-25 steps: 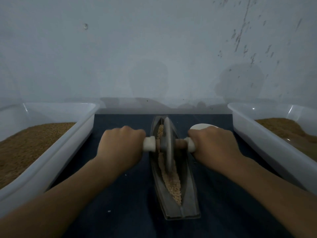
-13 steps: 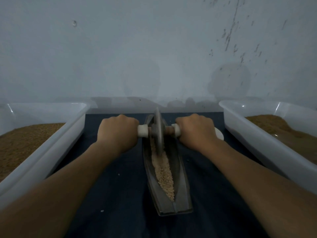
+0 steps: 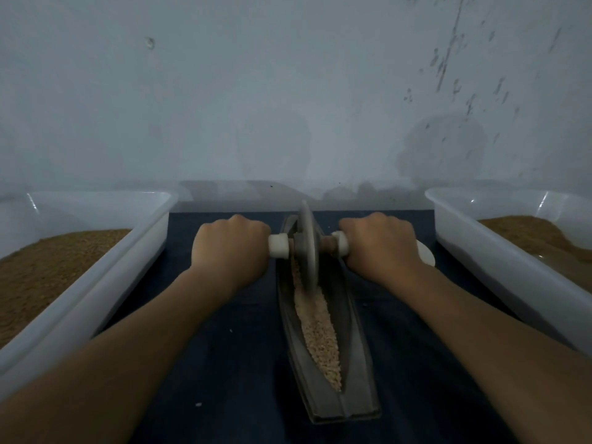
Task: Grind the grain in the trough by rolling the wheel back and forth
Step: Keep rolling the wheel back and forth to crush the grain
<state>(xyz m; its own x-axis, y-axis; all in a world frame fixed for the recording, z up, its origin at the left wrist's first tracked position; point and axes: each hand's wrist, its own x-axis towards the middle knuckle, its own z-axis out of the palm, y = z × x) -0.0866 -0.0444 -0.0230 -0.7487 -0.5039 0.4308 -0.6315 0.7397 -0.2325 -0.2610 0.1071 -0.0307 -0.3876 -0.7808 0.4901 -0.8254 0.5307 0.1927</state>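
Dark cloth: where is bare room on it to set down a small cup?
Bare cloth lies on both sides of the trough at its near half: toward the left tub and toward the right tub, though a forearm crosses above each. The far end is crowded: left hand, right hand, wheel, white disc.

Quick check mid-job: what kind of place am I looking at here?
Likely a makeshift grain-grinding bench: a metal trough with its wheel on a dark cloth, a left tub and right tub of brown granules, and a bare stained wall behind.
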